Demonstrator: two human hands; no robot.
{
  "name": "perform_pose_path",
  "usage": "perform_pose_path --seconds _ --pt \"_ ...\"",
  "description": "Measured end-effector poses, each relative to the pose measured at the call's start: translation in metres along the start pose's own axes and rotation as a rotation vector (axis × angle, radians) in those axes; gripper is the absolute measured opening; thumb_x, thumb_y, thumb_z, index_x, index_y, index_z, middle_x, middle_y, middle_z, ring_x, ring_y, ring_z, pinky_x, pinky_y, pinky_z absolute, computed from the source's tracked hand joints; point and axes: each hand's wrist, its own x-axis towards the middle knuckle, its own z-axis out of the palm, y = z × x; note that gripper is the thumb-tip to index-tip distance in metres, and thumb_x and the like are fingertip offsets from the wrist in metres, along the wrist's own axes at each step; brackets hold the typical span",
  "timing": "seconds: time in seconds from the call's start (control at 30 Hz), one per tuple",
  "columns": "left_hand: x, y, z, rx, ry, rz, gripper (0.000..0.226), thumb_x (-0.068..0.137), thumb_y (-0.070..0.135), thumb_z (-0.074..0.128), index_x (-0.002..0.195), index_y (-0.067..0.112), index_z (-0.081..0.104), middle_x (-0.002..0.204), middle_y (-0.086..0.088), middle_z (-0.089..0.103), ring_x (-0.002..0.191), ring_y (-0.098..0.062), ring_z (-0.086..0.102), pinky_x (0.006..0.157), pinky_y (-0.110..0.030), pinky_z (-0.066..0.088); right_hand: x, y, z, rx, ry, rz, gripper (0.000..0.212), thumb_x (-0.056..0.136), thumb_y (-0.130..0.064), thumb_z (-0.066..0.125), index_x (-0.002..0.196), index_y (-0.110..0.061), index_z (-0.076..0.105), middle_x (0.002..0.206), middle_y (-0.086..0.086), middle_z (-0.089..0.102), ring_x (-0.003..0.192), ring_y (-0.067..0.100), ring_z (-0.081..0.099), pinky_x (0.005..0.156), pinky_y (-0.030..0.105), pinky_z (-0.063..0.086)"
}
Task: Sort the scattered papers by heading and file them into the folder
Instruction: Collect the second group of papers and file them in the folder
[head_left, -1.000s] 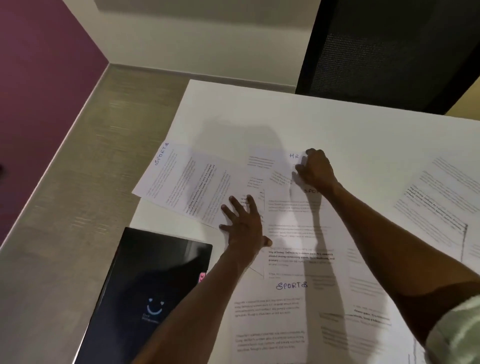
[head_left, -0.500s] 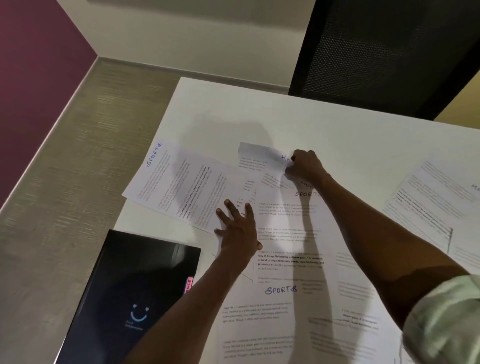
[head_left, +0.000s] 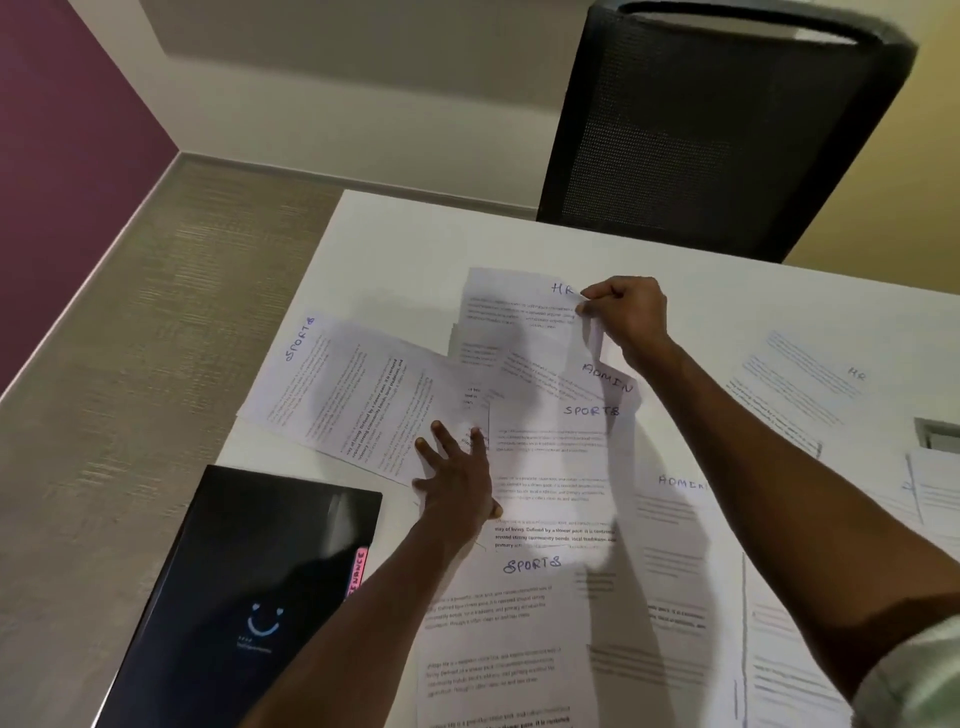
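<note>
Printed sheets with handwritten headings lie scattered on the white table (head_left: 395, 244). My right hand (head_left: 626, 312) pinches the top right corner of a sheet headed HR (head_left: 514, 306) and lifts that edge off the pile. Below it lie a sheet headed ADMIN (head_left: 608, 376) and one headed SPORTS (head_left: 550, 457). My left hand (head_left: 457, 478) rests flat, fingers spread, on the overlap of the slanted SPORTS sheet (head_left: 353, 389) and the pile. A further SPORTS sheet (head_left: 498, 634) lies nearer me. The black folder (head_left: 244, 597), closed, with a pink tab, sits at the left front.
A black mesh chair (head_left: 717, 140) stands behind the table's far edge. More sheets, one headed HR (head_left: 810, 384) and one ADMIN (head_left: 675, 525), cover the right side. The table's left edge drops to a grey floor (head_left: 145, 364).
My right hand has taken hold of the HR sheet's corner and raised it, uncovering the ADMIN heading beneath. My left hand stays pressed on the papers.
</note>
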Motion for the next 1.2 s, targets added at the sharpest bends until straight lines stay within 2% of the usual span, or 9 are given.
perform_pose_path --seconds 0.1,0.3,0.5,0.63,0.77,0.93,1.0,1.1,1.2 --pt "0.000 -0.002 0.003 -0.009 0.006 -0.001 0.115 0.084 0.040 0.076 0.158 0.021 -0.010 0.155 -0.031 -0.030 0.143 -0.058 -0.016 0.109 -0.069 0.028 -0.006 -0.008 -0.020 0.036 0.039 -0.015 0.019 0.078 -0.006 0.077 0.069 -0.021 0.070 0.083 -0.006 0.069 0.088 0.018 0.068 0.083 0.040 0.059" --pt "0.001 -0.006 0.004 0.016 -0.012 0.013 0.115 0.084 0.037 0.077 0.158 0.024 -0.010 0.156 -0.029 -0.030 0.144 -0.056 -0.016 0.107 -0.071 0.029 -0.024 -0.034 -0.065 0.077 0.115 -0.155 0.006 0.083 -0.010 0.074 0.088 -0.008 0.071 0.093 0.002 0.070 0.088 0.017 0.069 0.081 0.042 0.060" --pt "-0.003 -0.008 -0.012 -0.024 0.010 0.036 0.108 0.088 0.053 0.066 0.158 0.015 -0.008 0.157 -0.032 -0.024 0.145 -0.057 -0.012 0.114 -0.068 0.017 -0.060 -0.082 -0.115 -0.024 0.184 -0.347 0.044 0.080 -0.015 0.079 0.120 -0.021 0.061 0.127 -0.007 0.058 0.118 0.015 0.056 0.099 0.042 0.052" --pt "-0.021 0.009 -0.056 -0.387 0.176 0.176 0.115 0.083 0.058 0.069 0.158 0.007 0.000 0.165 -0.022 -0.006 0.152 -0.040 -0.002 0.121 -0.055 0.015 -0.108 -0.106 -0.137 -0.060 0.120 -0.451 0.074 0.079 -0.014 0.080 0.142 -0.024 0.041 0.142 0.001 0.050 0.125 0.016 0.051 0.097 0.043 0.052" --pt "-0.055 0.030 -0.110 -0.831 0.314 0.308 0.125 0.067 0.054 0.086 0.159 0.018 0.009 0.164 -0.006 0.022 0.149 -0.024 0.025 0.110 -0.027 0.025 -0.156 -0.130 -0.157 -0.012 -0.038 -0.464 0.084 0.078 -0.012 0.080 0.147 -0.027 0.033 0.121 0.008 0.064 0.104 0.025 0.065 0.088 0.041 0.058" --pt "-0.099 0.036 -0.139 -1.013 0.286 0.474 0.133 0.050 0.062 0.088 0.156 0.032 0.012 0.163 0.006 0.027 0.146 -0.012 0.030 0.114 -0.037 0.030 -0.211 -0.138 -0.194 0.091 -0.195 -0.586 0.031 0.083 -0.014 0.076 0.113 -0.019 0.068 0.086 -0.010 0.075 0.090 0.011 0.072 0.078 0.034 0.060" --pt "-0.114 0.033 -0.137 -1.069 0.287 0.548 0.115 0.053 0.054 0.091 0.149 0.026 0.034 0.152 0.005 0.047 0.139 -0.012 0.043 0.112 -0.039 0.038 -0.226 -0.134 -0.211 0.184 -0.215 -0.630 0.019 0.084 -0.015 0.074 0.103 -0.017 0.072 0.093 -0.006 0.077 0.092 0.015 0.073 0.072 0.028 0.059" --pt "-0.136 0.032 -0.125 -1.158 0.334 0.679 0.057 0.063 0.034 0.092 0.114 0.021 0.071 0.115 0.004 0.074 0.109 -0.013 0.068 0.095 -0.032 0.054 -0.236 -0.121 -0.231 0.247 -0.157 -0.656 0.019 0.084 -0.018 0.074 0.102 -0.011 0.072 0.099 -0.002 0.076 0.094 0.019 0.073 0.075 0.032 0.059" --pt "-0.159 0.035 -0.112 -1.148 0.346 0.679 0.010 0.079 0.023 0.083 0.084 0.020 0.076 0.091 0.001 0.078 0.083 -0.011 0.071 0.078 -0.024 0.055 -0.238 -0.100 -0.239 0.285 -0.024 -0.609 0.021 0.084 -0.016 0.073 0.103 -0.005 0.070 0.098 0.000 0.076 0.093 0.016 0.072 0.081 0.038 0.060"
